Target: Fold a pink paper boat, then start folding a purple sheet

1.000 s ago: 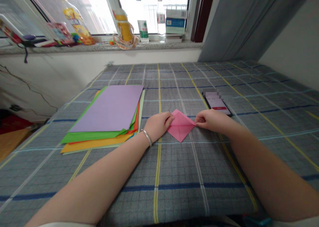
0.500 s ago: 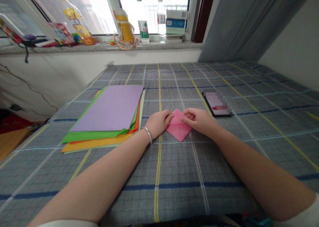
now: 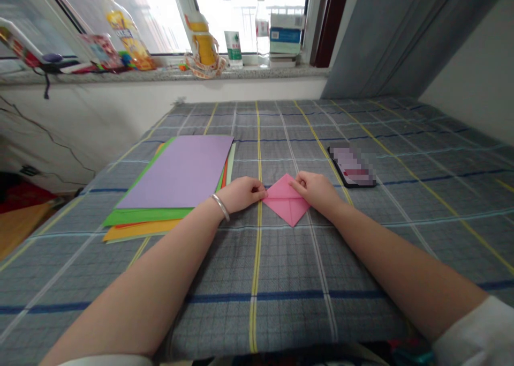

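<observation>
Folded pink paper [image 3: 286, 201] lies between the hands [image 3: 241, 193] [image 3: 317, 190].

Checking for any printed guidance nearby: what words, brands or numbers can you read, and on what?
No text is legible.
Phone: screen pixelated, unreadable.
Yellow-labelled bottle: too small.
Green-labelled bottle: too small.
Blue-and-white carton: too small.
</observation>
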Available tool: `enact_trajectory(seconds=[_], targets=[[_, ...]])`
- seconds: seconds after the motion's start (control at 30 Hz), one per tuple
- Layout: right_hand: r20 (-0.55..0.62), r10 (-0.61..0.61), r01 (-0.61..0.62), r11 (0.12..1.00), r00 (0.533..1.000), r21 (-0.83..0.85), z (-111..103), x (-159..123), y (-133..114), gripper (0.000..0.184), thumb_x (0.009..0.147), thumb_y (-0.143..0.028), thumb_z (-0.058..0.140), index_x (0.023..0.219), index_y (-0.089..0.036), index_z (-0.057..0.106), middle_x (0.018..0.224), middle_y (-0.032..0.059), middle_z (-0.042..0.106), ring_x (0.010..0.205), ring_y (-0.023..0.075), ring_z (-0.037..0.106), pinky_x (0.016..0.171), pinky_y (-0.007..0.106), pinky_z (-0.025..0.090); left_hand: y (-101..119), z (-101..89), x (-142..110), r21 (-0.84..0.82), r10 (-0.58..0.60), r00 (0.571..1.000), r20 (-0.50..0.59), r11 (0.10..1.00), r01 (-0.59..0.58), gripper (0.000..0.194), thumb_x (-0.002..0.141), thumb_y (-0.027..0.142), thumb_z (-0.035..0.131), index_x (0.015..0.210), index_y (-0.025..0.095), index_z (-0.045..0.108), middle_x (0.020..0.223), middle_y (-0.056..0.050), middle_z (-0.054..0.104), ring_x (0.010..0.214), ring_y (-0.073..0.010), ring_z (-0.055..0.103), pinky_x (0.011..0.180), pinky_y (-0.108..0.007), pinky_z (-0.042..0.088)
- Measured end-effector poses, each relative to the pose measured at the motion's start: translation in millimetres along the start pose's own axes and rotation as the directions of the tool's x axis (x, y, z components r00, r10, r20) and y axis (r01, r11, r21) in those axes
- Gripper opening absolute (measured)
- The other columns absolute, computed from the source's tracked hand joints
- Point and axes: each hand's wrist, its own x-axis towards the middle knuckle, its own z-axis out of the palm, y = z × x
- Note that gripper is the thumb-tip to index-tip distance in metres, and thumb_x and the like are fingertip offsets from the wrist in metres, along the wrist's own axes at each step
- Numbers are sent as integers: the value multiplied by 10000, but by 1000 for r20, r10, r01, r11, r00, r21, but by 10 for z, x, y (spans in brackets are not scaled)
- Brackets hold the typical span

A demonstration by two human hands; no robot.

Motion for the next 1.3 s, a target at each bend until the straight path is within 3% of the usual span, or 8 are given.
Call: enact_trajectory(seconds=[0.23, 0.47, 0.7, 1.07, 1.3], targets=[[-25, 15, -19, 991, 1000, -132, 27, 1, -51, 283, 923, -388, 458, 756, -195, 580, 759, 46, 675, 681, 172, 566, 584, 284, 287, 41, 23, 12, 150, -57, 998, -15, 987, 59, 274, 885, 353, 464, 789, 168, 642, 712, -30, 647, 634, -152, 549, 570, -249, 341], [-54, 20, -32, 974, 998, -225, 34, 11, -83, 294, 935, -390, 452, 766, -191, 589, 829, 50, 683, 738, 184, 592, 593, 293, 296, 120, 54, 34, 354, -52, 999, -13, 934, 53, 317, 929, 321, 404, 864, 143, 658, 883, -96, 685, 786, -201, 620, 651, -276, 385], [-8, 49, -49, 969, 999, -241, 23, 24, -94, 296, 940, -402, 441, 790, -200, 596, 857, 50, 687, 760, 187, 595, 600, 292, 309, 73, -25, 8, 274, -22, 998, 62, 962, 4, 254, 900, 329, 456, 849, 169, 646, 827, -52, 682, 720, -166, 597, 622, -249, 387], [25, 61, -53, 964, 998, -261, 25, 50, -103, 313, 948, -409, 418, 814, -194, 602, 867, 59, 686, 766, 197, 610, 580, 293, 310, 50, -42, -10, 355, -149, 986, 70, 928, 115, 231, 871, 306, 469, 806, 188, 656, 858, -56, 701, 773, -188, 632, 655, -258, 417], [25, 70, -62, 969, 997, -239, 32, 44, -101, 319, 952, -406, 409, 803, -195, 596, 858, 55, 685, 770, 192, 606, 587, 289, 316, 44, -98, -69, 336, -110, 991, 74, 938, 79, 263, 902, 235, 363, 856, 177, 616, 927, -65, 690, 837, -183, 635, 710, -253, 436]])
